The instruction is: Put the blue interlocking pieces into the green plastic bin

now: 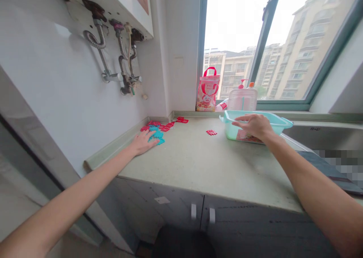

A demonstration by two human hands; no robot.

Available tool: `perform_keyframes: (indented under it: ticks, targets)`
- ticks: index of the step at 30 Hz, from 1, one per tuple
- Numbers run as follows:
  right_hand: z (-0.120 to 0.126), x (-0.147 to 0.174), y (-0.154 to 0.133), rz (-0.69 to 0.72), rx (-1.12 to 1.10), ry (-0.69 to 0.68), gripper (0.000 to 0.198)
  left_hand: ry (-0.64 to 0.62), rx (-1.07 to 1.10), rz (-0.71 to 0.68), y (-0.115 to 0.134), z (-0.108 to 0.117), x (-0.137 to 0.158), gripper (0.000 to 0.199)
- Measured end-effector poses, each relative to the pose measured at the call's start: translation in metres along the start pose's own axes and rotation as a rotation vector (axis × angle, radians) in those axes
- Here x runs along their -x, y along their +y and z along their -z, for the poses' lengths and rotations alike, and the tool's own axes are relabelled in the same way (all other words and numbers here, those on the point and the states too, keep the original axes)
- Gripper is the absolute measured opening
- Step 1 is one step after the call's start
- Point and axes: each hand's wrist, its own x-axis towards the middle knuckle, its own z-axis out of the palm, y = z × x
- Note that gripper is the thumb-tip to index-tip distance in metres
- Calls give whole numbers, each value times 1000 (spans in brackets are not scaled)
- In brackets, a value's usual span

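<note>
My left hand (pixel 143 142) lies on the counter at the left with its fingers stretched out. Its fingertips touch a cluster of flat turquoise snowflake-shaped pieces (pixel 157 134). Red pieces of the same lacy kind (pixel 166 127) lie behind them, along the wall. A small red piece (pixel 211 132) sits apart near the middle of the counter. Over the near rim of a light green plastic basin (pixel 276 120) is my right hand (pixel 253 125), its fingers pointing left and apart. I see nothing held in it. The basin's inside is mostly hidden from this angle.
A pink bag with red handles (pixel 208 93), a clear pump-top container (pixel 242 99) and a lying bottle (pixel 222 105) stand or lie by the window. A sink (pixel 329 135) and a dark board (pixel 326 167) are on the right. Pipes (pixel 121 53) hang on the left wall.
</note>
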Motion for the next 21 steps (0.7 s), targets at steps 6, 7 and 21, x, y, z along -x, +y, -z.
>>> perform_keyframes:
  ticks: [6,7,21]
  targets:
    - [8,1,9,99,-54,-15,34,-80,6,71,-2,-1,-10,99]
    - [9,3,6,168,-52,26,33,-84,-5,67,-3,-1,-12,98]
    - [-74,41,-93,552,-342,-106,51,-119,24,-295,52,-1,25,71]
